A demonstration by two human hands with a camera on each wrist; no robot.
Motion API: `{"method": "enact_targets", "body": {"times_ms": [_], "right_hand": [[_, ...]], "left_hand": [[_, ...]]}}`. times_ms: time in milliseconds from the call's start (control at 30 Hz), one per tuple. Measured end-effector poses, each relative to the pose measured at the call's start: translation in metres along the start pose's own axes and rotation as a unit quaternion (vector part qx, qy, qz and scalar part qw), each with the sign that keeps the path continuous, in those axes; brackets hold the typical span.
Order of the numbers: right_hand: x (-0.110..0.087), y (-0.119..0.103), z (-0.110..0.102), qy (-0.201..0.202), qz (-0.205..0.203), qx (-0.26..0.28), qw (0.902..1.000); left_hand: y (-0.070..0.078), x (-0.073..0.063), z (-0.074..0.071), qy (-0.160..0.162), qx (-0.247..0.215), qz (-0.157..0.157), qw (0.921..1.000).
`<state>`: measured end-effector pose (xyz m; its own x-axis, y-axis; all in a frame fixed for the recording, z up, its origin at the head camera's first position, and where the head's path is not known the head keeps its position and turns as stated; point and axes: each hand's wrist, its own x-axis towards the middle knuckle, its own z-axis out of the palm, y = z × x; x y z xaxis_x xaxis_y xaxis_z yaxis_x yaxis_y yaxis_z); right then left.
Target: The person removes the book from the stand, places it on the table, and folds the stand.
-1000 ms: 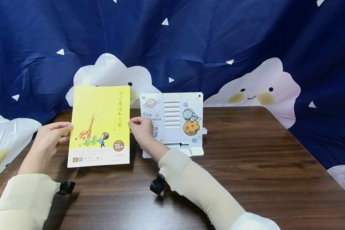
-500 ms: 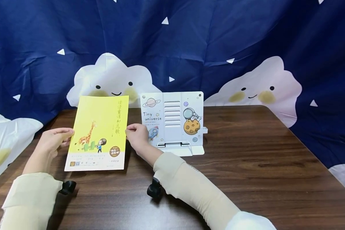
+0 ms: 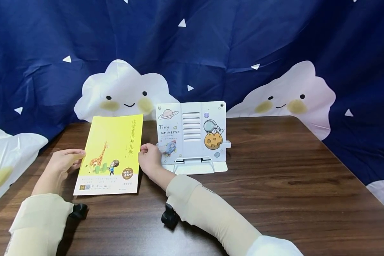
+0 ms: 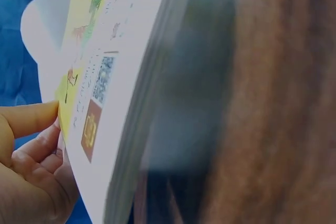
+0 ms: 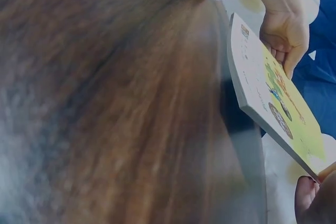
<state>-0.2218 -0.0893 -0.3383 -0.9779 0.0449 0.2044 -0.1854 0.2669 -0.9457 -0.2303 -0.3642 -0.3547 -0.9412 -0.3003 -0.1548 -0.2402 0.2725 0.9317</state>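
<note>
Background: a dark blue curtain (image 3: 208,46) printed with white triangles and smiling clouds. In front of it is a dark wood-grain desk (image 3: 284,199) with a glossy surface.

Workpiece: one yellow-covered children's book (image 3: 110,149), positioned over the left part of the desk. The cover faces me, tilted back, title side up. It carries a vertical Chinese title, a giraffe, a dark-haired child and a round brown badge; the bottom band is white. I cannot tell whether the lower edge touches the desk.

Left grip (image 3: 60,164): nearly closed, thumb and fingers pinching the left edge of the book at about mid-height. The left wrist view shows the thumb on the cover face and the other fingers curled behind it.

Right grip (image 3: 150,160): likewise nearly closed, pinching the opposite long edge at a similar height.

Adjacent unit: a white "Tiny universe" book stand (image 3: 191,131), upright on the desk to the right of the book. Its panel has a column of horizontal slots, a ringed planet, a rocket and an astronaut on an orange planet. A wire bracket (image 3: 194,164) spans its lower ledge. My right knuckles overlap its left edge in the head view.
</note>
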Motion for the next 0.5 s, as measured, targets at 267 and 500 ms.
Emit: {"method": "enact_targets", "body": {"times_ms": [267, 500], "right_hand": [[0.003, 0.009, 0.005, -0.021, -0.006, -0.022, 0.9995], [0.007, 0.018, 0.002, -0.046, 0.034, -0.060, 0.9965]], "left_hand": [[0.015, -0.017, 0.011, 0.019, 0.029, -0.006, 0.9994], [0.023, -0.027, 0.019, 0.001, 0.046, -0.014, 0.9989]]}}
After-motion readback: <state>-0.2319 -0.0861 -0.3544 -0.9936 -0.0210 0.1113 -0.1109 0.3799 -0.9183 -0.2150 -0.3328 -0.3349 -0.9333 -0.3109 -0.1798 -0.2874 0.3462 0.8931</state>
